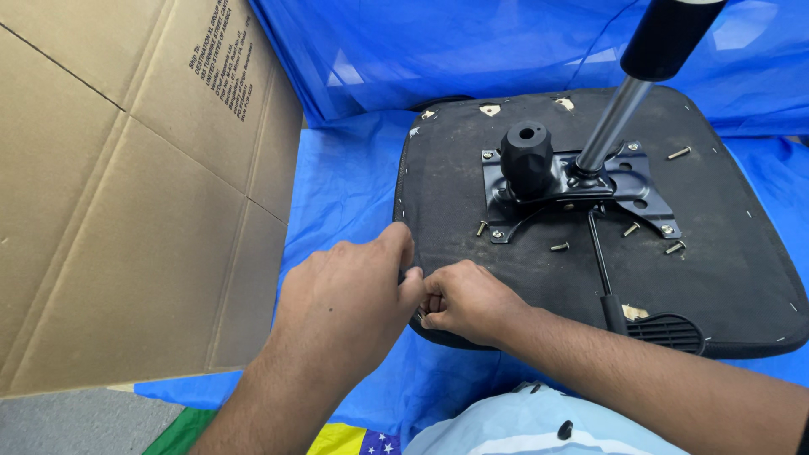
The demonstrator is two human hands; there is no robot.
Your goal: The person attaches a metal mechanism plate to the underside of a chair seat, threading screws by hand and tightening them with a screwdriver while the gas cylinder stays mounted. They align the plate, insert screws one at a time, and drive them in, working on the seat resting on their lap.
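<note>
Bright, even, diffuse light. Pale glare patches on blue tarp [354, 76] at top, sheen along chrome post [611, 126]. Soft short shadows under left hand [341, 295] and right hand [468, 299]. Sharp focus centre; wide-angle stretch at edges, cardboard box [126, 185] bowed.

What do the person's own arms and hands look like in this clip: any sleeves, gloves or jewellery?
Both the left hand and the right hand are bare, with no gloves and no rings visible on the fingers. Both forearms are uncovered as far as the frame shows, with no sleeve in view and no watch or band at either wrist.
</note>
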